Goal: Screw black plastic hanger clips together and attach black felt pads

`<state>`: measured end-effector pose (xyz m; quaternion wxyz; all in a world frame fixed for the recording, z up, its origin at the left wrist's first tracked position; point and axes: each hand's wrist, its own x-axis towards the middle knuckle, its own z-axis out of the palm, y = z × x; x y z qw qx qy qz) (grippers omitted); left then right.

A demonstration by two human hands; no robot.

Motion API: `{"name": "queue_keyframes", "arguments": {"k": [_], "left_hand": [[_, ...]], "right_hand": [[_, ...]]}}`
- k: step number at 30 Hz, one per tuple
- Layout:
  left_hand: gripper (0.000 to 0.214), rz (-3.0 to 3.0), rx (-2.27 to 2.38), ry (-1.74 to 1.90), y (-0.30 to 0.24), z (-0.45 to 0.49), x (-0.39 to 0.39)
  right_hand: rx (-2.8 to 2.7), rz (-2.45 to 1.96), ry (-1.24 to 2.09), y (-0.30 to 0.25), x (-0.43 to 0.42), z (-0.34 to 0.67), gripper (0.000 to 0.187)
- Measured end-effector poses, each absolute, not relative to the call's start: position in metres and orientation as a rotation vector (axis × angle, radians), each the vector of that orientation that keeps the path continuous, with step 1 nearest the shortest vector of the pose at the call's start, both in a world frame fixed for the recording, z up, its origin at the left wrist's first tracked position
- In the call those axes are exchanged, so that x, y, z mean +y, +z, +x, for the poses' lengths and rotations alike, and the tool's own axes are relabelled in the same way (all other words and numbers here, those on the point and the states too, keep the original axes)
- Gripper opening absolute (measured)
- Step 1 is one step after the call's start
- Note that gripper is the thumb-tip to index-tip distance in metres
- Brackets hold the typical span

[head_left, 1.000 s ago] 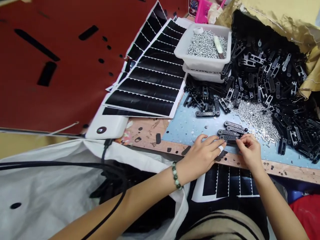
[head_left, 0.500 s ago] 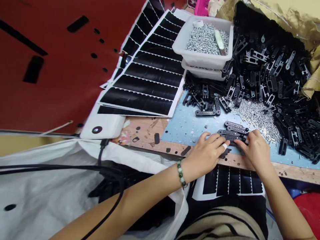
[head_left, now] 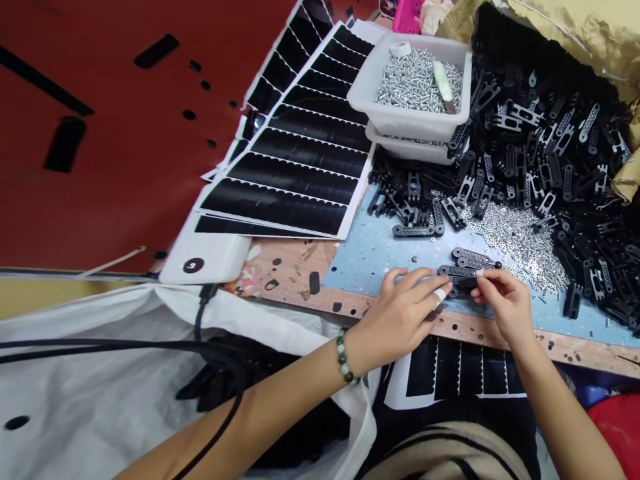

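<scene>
Between the two hands, a black strip sits at the near edge of the blue mat. The right hand pinches its right end with thumb and forefinger, and the left hand, fingers half curled, holds its left end by the fingertips. Half a second ago the right hand lay further forward over the strips; it has since drawn back. Two more strips lie just beyond, and loose screws lie past the right hand.

The tub sits behind the strips, sheets leftward.
</scene>
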<state>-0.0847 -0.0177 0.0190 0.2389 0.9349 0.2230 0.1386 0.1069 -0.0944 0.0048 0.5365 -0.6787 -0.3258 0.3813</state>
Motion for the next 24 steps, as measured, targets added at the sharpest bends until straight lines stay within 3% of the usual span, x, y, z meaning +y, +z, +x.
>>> {"name": "queue_keyframes", "arguments": {"k": [24], "left_hand": [[0.039,2.575,0.622,0.334,0.0207,-0.0784,-0.0203]], "right_hand": [[-0.889,-1.768,0.892,-0.0041,-0.0917,0.1006,0.02]]}}
